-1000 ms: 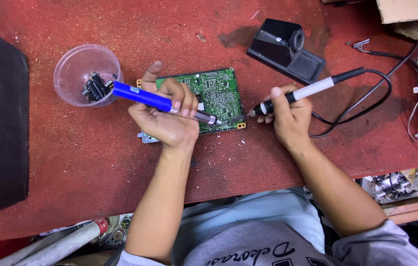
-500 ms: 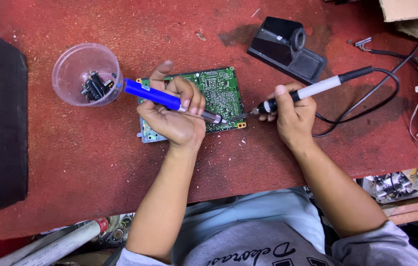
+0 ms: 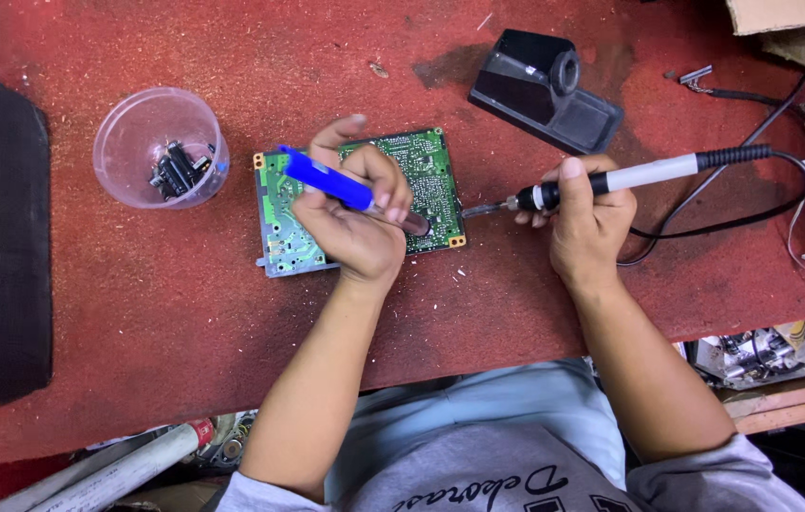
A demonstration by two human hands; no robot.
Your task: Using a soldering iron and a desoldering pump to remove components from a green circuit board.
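Circuit board (image 3: 431,175), green, lies flat on the red bench (image 3: 137,313) under the left hand (image 3: 350,223), whose grip is closed around a blue desoldering pump (image 3: 327,182) slanted over the board; the right hand (image 3: 587,218) pinches a white soldering iron (image 3: 644,174), its tip at the board's right edge; farther left, a clear plastic cup (image 3: 128,142) holds small dark components (image 3: 173,171); beyond sits a black iron stand (image 3: 545,90).

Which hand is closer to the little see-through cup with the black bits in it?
Left. The left hand rests on the green circuit board just right of the cup, holding a blue tool. The right hand is farther right, past the board, holding the soldering iron.
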